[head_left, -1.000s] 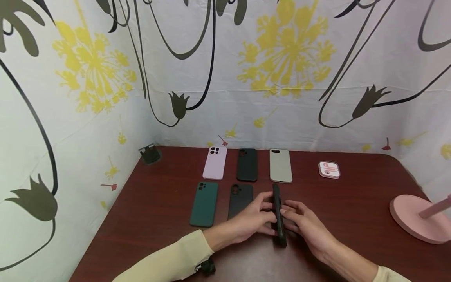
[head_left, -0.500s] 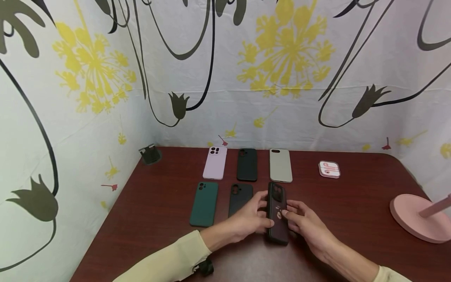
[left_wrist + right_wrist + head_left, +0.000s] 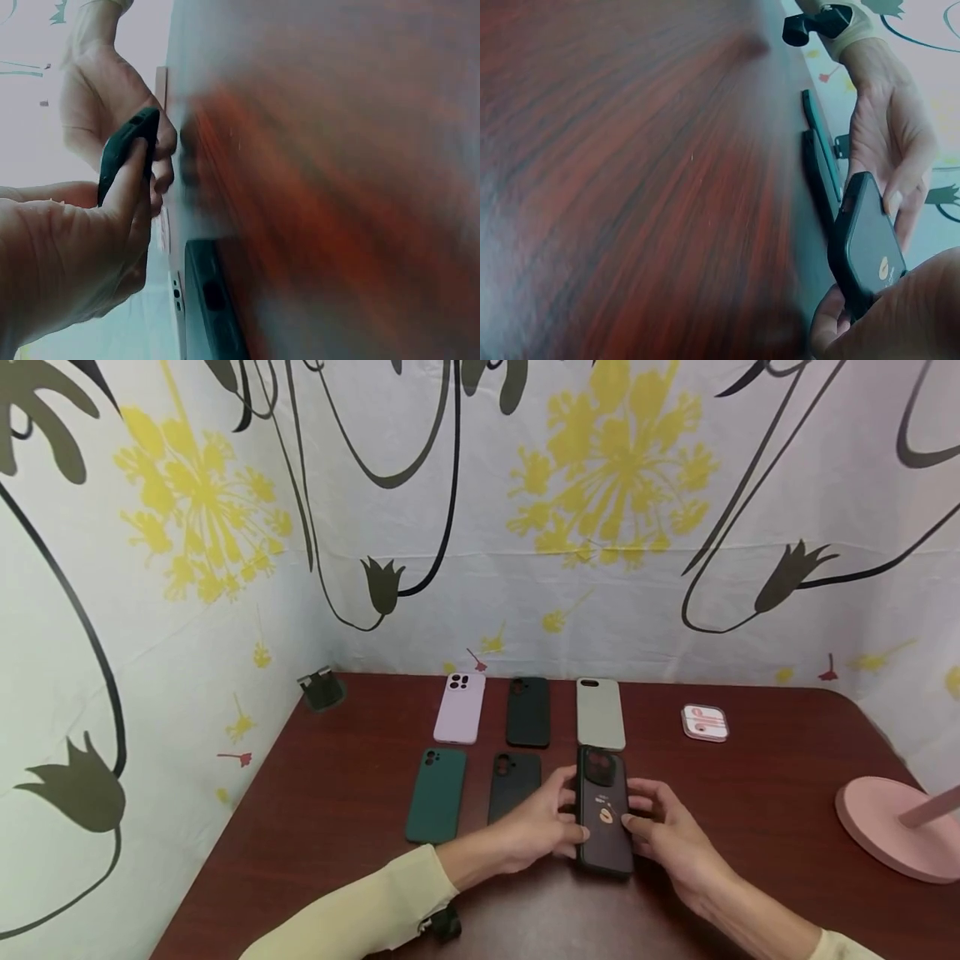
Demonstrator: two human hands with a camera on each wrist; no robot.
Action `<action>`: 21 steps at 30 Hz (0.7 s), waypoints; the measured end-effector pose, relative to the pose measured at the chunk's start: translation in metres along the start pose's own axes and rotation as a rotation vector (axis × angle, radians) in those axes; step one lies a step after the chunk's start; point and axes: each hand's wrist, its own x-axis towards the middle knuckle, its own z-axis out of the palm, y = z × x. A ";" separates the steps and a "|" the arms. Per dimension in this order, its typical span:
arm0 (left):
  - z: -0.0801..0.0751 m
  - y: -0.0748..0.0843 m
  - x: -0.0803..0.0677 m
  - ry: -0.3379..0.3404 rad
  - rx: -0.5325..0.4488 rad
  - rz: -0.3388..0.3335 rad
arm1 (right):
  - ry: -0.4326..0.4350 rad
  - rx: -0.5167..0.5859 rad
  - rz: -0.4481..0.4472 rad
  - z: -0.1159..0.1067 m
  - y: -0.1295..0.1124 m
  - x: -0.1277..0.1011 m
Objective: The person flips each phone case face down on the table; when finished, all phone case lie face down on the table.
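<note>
I have the dark phone case [image 3: 604, 814] held between both hands, back face up, just in front of the grey-green case [image 3: 600, 713]. My left hand [image 3: 536, 827] pinches its left edge with thumb and fingers; my right hand [image 3: 667, 835] curls round its right edge. From the wrist views it looks raised off the table [image 3: 765, 810], though the blur leaves me unsure.

Five cases already lie flat in two rows: lilac [image 3: 459, 708], black [image 3: 528, 712] and grey-green behind; dark green [image 3: 436, 794] and another black [image 3: 513, 786] in front. The spot before the grey-green case appears to be the one left.

Right of that case the wood is bare up to the small white box [image 3: 704, 723] and the pink lamp base [image 3: 896, 831].
</note>
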 end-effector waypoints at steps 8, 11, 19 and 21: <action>-0.003 0.007 0.007 -0.001 0.427 -0.015 | 0.045 -0.153 -0.094 -0.013 0.001 0.001; -0.002 0.013 0.010 0.029 0.544 -0.013 | 0.044 -0.186 -0.104 -0.016 0.002 0.002; -0.004 0.018 0.022 0.073 0.716 0.016 | 0.066 -0.284 -0.123 -0.019 0.002 0.005; -0.006 0.020 0.025 0.081 0.793 0.036 | 0.067 -0.314 -0.131 -0.020 0.002 0.007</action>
